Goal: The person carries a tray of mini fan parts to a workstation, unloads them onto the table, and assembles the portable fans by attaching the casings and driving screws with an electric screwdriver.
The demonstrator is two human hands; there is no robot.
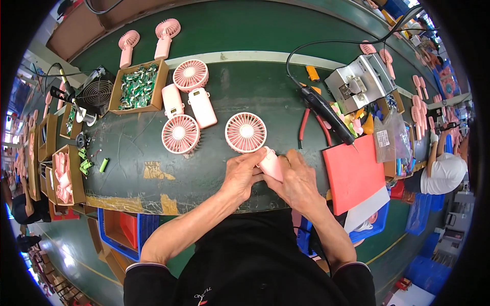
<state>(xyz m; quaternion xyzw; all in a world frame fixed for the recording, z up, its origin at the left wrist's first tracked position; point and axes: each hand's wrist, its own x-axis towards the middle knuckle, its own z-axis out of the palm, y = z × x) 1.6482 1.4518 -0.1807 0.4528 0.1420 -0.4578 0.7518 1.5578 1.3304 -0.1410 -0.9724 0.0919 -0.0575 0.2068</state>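
Note:
Between my two hands is a pink handheld fan, its round caged head resting over the green bench and its handle tilted toward me. My left hand pinches the handle near the neck. Around the handle's other side, my right hand closes its fingers. To the left lie two more pink fans: one with its head nearer me, the other with its head farther off. Their handles lie side by side, each with a small dark window.
A carton of green circuit boards stands at the back left. An electric screwdriver hangs at right above a red pad, beside red-handled pliers and a metal box device. Green battery cells lie at left.

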